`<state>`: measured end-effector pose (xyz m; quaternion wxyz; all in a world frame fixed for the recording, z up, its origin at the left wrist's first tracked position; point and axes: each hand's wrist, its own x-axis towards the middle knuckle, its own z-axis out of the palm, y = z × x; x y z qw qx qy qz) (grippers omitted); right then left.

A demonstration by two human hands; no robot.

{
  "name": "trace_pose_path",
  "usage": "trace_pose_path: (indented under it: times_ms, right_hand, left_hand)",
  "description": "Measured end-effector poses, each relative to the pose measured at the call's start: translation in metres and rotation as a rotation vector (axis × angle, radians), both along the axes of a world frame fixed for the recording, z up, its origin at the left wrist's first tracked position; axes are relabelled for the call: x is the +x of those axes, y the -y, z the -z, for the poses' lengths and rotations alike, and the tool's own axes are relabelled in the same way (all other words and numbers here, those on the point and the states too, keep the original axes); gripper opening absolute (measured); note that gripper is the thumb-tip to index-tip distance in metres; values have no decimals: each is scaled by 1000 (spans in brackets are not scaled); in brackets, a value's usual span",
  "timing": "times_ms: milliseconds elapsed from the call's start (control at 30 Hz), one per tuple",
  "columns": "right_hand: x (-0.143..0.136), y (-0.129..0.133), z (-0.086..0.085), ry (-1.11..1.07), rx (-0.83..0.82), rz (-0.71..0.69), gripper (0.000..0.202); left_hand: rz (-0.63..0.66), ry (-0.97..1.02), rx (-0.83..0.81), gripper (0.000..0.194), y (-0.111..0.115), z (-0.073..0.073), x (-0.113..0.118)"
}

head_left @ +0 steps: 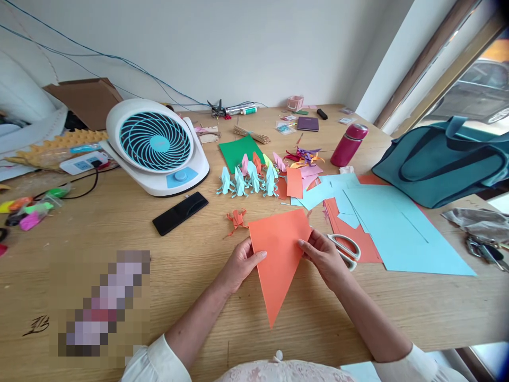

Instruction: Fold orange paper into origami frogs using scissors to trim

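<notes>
An orange sheet of paper [278, 260], wide at the top and narrowing to a point towards me, is held up between both hands. My left hand [244, 262] pinches its left edge, thumb on the front. On the right edge, my right hand [320, 254] grips the paper the same way, fingers hidden behind. Just beyond my left hand lies a small folded orange paper figure [236, 218]. White-handled scissors [347, 249] rest beside my right hand, their blades out of sight. Several folded paper figures [254, 178] in light blue, pink, orange and yellow stand farther back.
Light blue sheets [409, 228] overlap orange paper [369, 246] at right, near a teal bag [445, 159] and a magenta flask [349, 146]. A white fan [157, 146] and a black phone [180, 213] sit at left. Green paper [234, 151] lies behind the figures. A blurred patch hides something front left.
</notes>
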<state>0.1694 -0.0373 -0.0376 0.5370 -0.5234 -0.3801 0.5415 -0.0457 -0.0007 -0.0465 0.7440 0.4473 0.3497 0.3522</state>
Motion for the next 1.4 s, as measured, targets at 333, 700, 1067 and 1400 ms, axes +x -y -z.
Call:
trace_pose_path:
  times_ms: [333, 700, 1067, 1400]
  right_hand:
    - [-7, -1, 3, 1, 41, -26, 43]
    - [3, -17, -6, 56, 162, -55, 40]
    - [-6, -37, -19, -75, 38, -797, 51]
    - [-15, -32, -12, 11, 73, -963, 56]
  left_hand:
    - [-99, -167, -20, 52, -1, 1, 2]
    - [-23, 62, 38, 43, 5, -1, -4]
    - [2, -145, 606, 61, -11, 8, -15]
    - [134, -307, 1107, 25, 1, -19, -22]
